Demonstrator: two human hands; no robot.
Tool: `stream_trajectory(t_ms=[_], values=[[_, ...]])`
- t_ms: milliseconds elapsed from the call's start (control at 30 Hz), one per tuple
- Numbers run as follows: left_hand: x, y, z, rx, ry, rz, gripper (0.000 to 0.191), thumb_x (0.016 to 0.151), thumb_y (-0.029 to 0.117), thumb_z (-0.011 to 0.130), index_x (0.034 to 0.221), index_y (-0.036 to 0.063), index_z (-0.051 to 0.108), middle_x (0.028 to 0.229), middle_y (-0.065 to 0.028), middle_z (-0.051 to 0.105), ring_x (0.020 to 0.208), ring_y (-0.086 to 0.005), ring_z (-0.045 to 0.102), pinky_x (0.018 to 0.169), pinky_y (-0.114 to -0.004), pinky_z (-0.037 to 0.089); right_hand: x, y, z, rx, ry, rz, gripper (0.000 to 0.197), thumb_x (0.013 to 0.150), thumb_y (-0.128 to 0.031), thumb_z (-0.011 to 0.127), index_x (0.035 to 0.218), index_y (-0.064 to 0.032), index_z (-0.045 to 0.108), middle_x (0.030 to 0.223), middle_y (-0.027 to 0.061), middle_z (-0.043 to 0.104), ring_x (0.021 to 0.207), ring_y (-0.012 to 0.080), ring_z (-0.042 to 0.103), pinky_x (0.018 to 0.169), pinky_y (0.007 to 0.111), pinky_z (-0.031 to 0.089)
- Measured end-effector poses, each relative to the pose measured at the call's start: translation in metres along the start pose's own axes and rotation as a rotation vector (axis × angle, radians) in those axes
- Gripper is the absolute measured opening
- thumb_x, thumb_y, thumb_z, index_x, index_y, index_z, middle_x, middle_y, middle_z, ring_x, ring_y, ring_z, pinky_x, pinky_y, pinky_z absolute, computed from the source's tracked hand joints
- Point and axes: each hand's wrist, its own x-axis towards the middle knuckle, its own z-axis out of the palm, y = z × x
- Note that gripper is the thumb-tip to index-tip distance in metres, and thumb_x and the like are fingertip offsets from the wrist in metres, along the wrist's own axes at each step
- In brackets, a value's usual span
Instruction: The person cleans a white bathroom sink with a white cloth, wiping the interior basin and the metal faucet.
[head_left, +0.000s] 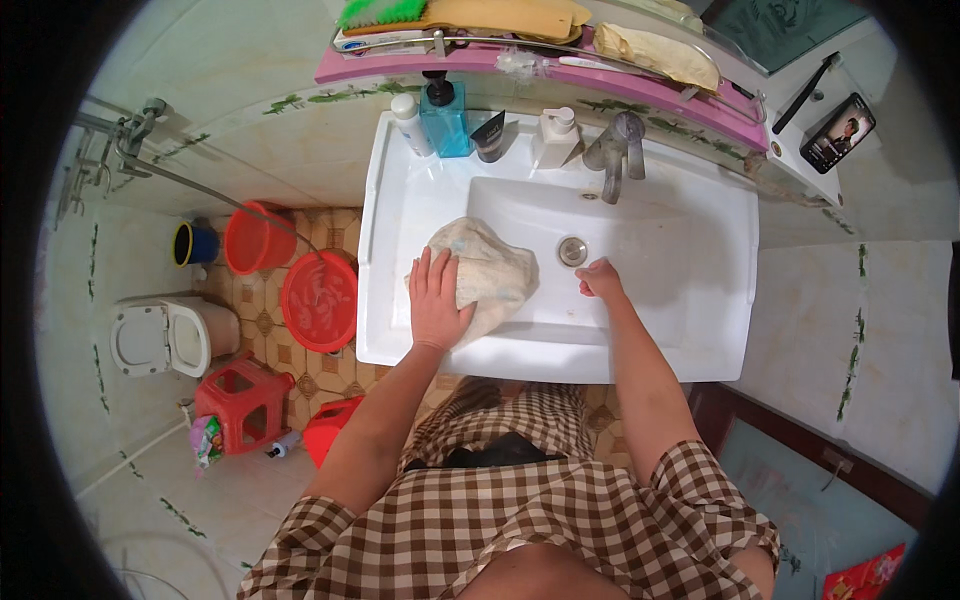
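My left hand (436, 304) lies flat on a damp-looking cream cloth (491, 277), fingers spread slightly and thumb out along its surface. The cloth is bunched across the left side and rim of a white washbasin (660, 300). Inside the bowl, my right hand (602, 280) is curled into a fist just below and right of the metal drain (572, 252). Nothing shows between its fingers. A grey faucet (616, 154) stands behind the drain.
Along the basin's back left stand a white bottle (410, 124), a blue pump bottle (445, 120), a dark tube (490, 139) and a white pump dispenser (556, 139). Above runs a pink shelf (465, 64). A phone (838, 133) leans at right. Red basins (319, 300) and a red stool (240, 401) occupy the left floor.
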Motion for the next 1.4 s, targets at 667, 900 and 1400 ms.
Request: stream_trajectory(t_ms=[667, 900, 1400], values=[[-0.002, -0.002, 0.002, 0.008, 0.015, 0.011, 0.077, 0.072, 0.025, 0.073, 0.14, 0.0034, 0.043, 0.149, -0.0138, 0.04, 0.144, -0.0402, 0.026, 0.119, -0.056, 0.021, -0.005, -0.025, 0.012, 0.528, -0.111, -0.205, 0.015, 0.102, -0.019, 0.058, 0.099, -0.0042, 0.06, 0.097, 0.0096, 0.069, 0.085, 0.0172, 0.067, 0.081, 0.031, 0.057], [-0.004, -0.003, 0.003, -0.005, 0.018, 0.008, 0.077, 0.072, 0.024, 0.074, 0.14, 0.0029, 0.043, 0.149, -0.0134, 0.04, 0.145, -0.0398, 0.025, 0.12, -0.055, 0.02, -0.09, -0.005, -0.056, 0.713, -0.011, -0.135, 0.018, 0.101, -0.018, 0.058, 0.101, 0.0003, 0.059, 0.096, 0.0108, 0.067, 0.087, 0.0178, 0.067, 0.083, 0.031, 0.058], [-0.008, -0.005, 0.004, -0.015, 0.04, 0.044, 0.077, 0.074, 0.025, 0.074, 0.139, 0.0015, 0.041, 0.148, -0.0145, 0.039, 0.145, -0.0407, 0.023, 0.121, -0.055, 0.017, -0.313, 0.129, -0.151, -0.762, 0.205, 0.076, 0.032, 0.08, -0.015, 0.078, 0.109, -0.003, 0.07, 0.101, 0.0097, 0.073, 0.091, 0.0196, 0.069, 0.079, 0.032, 0.055]])
